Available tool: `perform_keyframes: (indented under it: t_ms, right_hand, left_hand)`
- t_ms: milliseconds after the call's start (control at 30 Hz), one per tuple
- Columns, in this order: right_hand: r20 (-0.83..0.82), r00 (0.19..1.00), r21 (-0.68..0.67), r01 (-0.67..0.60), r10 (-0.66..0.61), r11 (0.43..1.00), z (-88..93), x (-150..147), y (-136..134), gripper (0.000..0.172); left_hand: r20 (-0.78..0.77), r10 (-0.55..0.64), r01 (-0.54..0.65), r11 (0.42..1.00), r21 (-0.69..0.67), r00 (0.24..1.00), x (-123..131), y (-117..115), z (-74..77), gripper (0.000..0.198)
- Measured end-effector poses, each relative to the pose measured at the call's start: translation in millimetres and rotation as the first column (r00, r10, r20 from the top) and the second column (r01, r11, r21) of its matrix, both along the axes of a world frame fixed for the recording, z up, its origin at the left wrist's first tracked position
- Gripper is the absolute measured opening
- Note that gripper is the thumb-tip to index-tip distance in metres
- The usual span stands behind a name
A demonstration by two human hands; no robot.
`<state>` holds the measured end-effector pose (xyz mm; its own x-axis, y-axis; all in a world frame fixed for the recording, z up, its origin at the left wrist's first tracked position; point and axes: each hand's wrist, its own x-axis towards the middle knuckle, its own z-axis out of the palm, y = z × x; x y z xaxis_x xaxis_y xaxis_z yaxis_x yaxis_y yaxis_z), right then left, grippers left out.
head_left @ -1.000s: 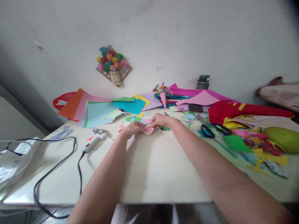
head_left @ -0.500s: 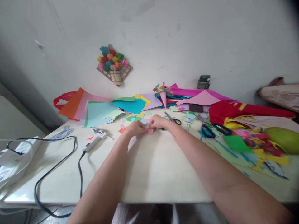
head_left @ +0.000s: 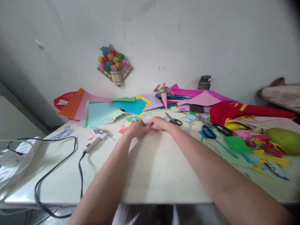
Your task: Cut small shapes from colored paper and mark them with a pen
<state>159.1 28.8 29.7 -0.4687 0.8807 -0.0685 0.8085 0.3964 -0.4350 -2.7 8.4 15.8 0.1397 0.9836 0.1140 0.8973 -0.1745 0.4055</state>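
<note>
Both hands meet at the middle of the table over a small pink paper piece. My left hand comes at it from the left, with its fingertips closed on the paper's edge. From the right, my right hand has its fingers curled in a pinch on the same piece. The fingers hide most of the paper, so its full shape cannot be made out. Small coloured paper scraps lie just behind the hands. Black-handled scissors rest right of my right hand.
A white glue gun with a black cord lies left. Coloured paper sheets and a pink paper cone with flowers line the wall. Blue-handled scissors, a green piece and a green fruit-like object are right.
The fingers of my left hand have shifted slightly and spread a little over the pink paper piece. My right hand has turned slightly, staying in almost the same place.
</note>
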Motion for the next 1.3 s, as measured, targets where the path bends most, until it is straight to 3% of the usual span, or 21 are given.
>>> perform_keyframes:
  t_ms: [200,433,600,700,833,900,1067,1300]
  right_hand:
    - [0.098,0.995,0.058,-0.043,0.037,0.997,0.7,0,1,0.014]
    - [0.111,0.993,0.077,-0.045,0.037,0.996,1.8,-1,0,0.013]
    - [0.105,0.994,0.078,-0.028,0.019,0.997,3.2,-1,-3,0.014]
    - [0.062,0.997,0.102,0.046,-0.053,0.994,6.0,6,2,0.016]
    - [0.005,0.977,0.257,0.206,-0.215,0.944,10.3,21,11,0.017]
    - [0.047,0.965,0.288,0.236,-0.259,0.928,11.5,27,14,0.018]
    - [0.214,0.939,0.220,0.221,-0.268,0.950,10.7,24,9,0.026]
    - [0.167,0.943,0.211,0.252,-0.288,0.945,8.2,19,5,0.024]
  left_hand:
    - [-0.103,-0.033,0.027,0.998,-0.055,0.994,2,-7,5.2,0.044]
    - [-0.099,-0.080,0.073,0.995,-0.067,0.992,0,-2,-7.3,0.051]
    - [-0.118,-0.044,0.030,0.992,-0.122,0.992,2,-3,-7.5,0.057]
    - [-0.120,-0.053,0.034,0.988,-0.149,0.991,1,-5,-5.2,0.062]
    - [-0.130,-0.041,0.021,0.988,-0.154,0.991,0,-3,-6.0,0.066]
    - [-0.121,-0.036,0.019,0.990,-0.141,0.992,0,-3,-6.4,0.063]
    - [-0.097,-0.028,0.017,0.994,-0.105,0.995,5,-7,-2.8,0.039]
    - [-0.046,-0.027,0.022,0.994,-0.105,0.999,9,-13,0.2,0.022]
